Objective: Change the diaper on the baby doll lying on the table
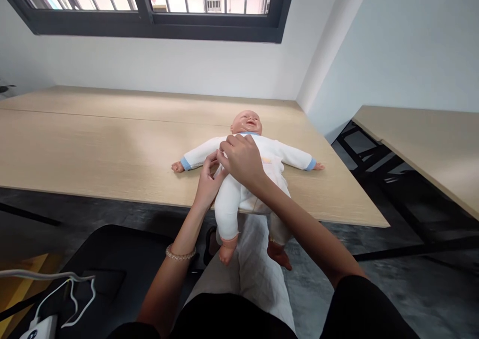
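A baby doll point(227, 204) in white clothes with blue cuffs lies face up, arms spread, its lower legs hanging over the table's front edge. White material with a small coloured print point(267, 161) covers its waist. At the doll's waist, on the left of the view, my left hand point(210, 177) pinches the edge of the white material. My right hand point(241, 159) reaches across the doll's belly, its fingers curled at the same edge and close to my left fingertips. What lies under my right hand is hidden.
The doll rests on a wooden table point(112, 144) below a barred window. A second table point(430, 144) stands at the right. At the lower left are a black chair point(123, 264), white cables and a white power strip point(41, 328).
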Motion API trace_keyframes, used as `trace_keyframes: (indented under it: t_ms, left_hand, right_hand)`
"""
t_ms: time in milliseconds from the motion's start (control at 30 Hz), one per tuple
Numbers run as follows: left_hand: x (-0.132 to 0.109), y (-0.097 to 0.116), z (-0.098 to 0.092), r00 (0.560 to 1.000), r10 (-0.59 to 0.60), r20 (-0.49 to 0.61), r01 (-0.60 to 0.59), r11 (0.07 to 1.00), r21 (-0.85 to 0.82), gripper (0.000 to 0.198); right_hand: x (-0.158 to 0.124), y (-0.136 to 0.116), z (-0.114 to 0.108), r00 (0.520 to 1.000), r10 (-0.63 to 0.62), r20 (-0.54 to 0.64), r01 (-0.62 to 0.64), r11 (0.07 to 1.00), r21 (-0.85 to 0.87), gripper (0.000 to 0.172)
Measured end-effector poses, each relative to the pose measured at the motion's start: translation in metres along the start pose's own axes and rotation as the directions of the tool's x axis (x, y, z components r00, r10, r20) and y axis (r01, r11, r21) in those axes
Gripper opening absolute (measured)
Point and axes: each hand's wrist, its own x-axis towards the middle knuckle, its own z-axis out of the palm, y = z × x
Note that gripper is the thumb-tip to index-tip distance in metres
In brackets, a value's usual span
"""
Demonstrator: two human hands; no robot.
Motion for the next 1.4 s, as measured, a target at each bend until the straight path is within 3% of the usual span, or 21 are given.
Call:
trace_keyframes:
  t_ms: [167, 300, 433, 733, 1000, 1100, 1267, 1400]
  left_hand:
    - [0.000, -0.003, -0.002, 0.997, 0.060, 0.042, -0.063, 0.995, 0.078, 0.038]
    - [0.001, -0.003, -0.003, 0.994, 0.082, 0.069, -0.091, 0.985, 0.145, 0.039]
    - [-0.001, -0.001, -0.004, 0.994, 0.053, 0.098, -0.067, 0.987, 0.143, 0.045]
    - [-0.003, 0.004, -0.006, 0.981, 0.069, 0.181, -0.119, 0.952, 0.283, 0.045]
    - [-0.002, 0.001, -0.007, 0.980, 0.038, 0.197, -0.102, 0.939, 0.327, 0.044]
    - [-0.004, 0.005, -0.005, 0.978, 0.019, 0.209, -0.089, 0.939, 0.332, 0.044]
    - [-0.005, 0.009, -0.002, 0.964, -0.025, 0.265, -0.071, 0.934, 0.349, 0.036]
    - [-0.005, 0.009, -0.002, 0.954, -0.017, 0.299, -0.102, 0.920, 0.379, 0.035]
  right_hand:
    - [-0.022, -0.004, -0.013, 0.983, 0.182, -0.034, -0.181, 0.983, 0.020, 0.022]
    - [-0.040, 0.000, -0.013, 0.928, 0.370, -0.044, -0.364, 0.925, 0.107, 0.021]
    - [-0.053, 0.005, -0.006, 0.884, 0.467, -0.004, -0.459, 0.871, 0.174, 0.021]
    - [-0.053, 0.013, -0.004, 0.809, 0.571, 0.139, -0.575, 0.720, 0.387, 0.024]
    - [-0.062, 0.026, -0.005, 0.769, 0.630, 0.104, -0.561, 0.588, 0.583, 0.015]
    - [-0.064, 0.028, -0.002, 0.789, 0.606, 0.101, -0.542, 0.607, 0.581, 0.013]
    - [-0.063, 0.024, 0.003, 0.855, 0.519, 0.022, -0.454, 0.727, 0.514, 0.009]
    - [-0.068, 0.029, -0.006, 0.875, 0.483, 0.035, -0.395, 0.670, 0.629, 0.019]
